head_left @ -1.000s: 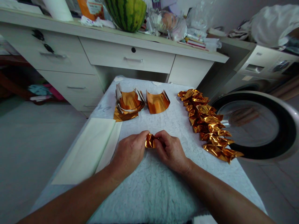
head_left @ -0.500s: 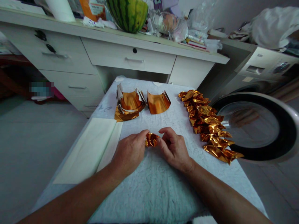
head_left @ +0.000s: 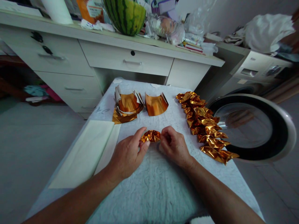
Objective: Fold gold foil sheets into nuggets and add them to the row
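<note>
Between my two hands is a crumpled, folded piece of gold foil paper [head_left: 151,136], held just above the cloth-covered table [head_left: 154,193]. My left hand [head_left: 129,152] has its left end between thumb and fingers. At the right end, my right hand [head_left: 175,144] pinches it with curled fingertips, which partly hide that end. Beyond the hands lie a stack of curved gold foil sheets [head_left: 128,102] and a single curved gold foil sheet [head_left: 156,105]. Several folded gold foil pieces [head_left: 206,121] form an overlapping row on the right of the table.
Pale paper sheets [head_left: 81,152] lie at the left of the table. Behind stands a white counter with drawers [head_left: 130,59], bearing a cut watermelon [head_left: 126,15] and plastic bags. An open washing machine door [head_left: 252,124] borders the table's right side.
The foil piece now shows longer between my hands. My left thumb has moved down and apart from the index finger, and my right fingers have closed at the right end. The view has shifted slightly.
</note>
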Demonstrator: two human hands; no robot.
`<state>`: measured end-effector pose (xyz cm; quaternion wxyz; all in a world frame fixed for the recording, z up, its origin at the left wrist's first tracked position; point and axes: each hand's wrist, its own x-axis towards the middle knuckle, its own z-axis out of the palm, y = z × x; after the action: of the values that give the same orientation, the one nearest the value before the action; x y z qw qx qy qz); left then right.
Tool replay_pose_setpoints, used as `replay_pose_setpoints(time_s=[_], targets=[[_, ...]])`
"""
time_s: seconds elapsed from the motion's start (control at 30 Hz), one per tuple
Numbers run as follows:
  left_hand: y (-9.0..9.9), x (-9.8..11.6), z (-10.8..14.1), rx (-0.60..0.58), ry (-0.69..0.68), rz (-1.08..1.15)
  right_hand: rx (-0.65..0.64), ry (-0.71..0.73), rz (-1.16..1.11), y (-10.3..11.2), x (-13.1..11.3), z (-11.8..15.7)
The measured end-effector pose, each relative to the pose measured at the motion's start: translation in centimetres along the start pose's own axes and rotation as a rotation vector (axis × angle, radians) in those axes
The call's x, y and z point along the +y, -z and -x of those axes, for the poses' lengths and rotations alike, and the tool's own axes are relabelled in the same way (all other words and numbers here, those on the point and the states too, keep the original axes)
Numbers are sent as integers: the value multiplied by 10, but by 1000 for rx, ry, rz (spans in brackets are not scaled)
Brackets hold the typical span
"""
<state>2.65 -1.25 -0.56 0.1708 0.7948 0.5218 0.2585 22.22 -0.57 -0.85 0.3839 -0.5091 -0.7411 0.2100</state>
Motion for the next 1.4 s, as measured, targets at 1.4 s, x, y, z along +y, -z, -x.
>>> replay_pose_setpoints(time_s=[1.4], targets=[[-12, -10, 8, -150, 10, -53, 646, -502, 633, 170, 93, -64]])
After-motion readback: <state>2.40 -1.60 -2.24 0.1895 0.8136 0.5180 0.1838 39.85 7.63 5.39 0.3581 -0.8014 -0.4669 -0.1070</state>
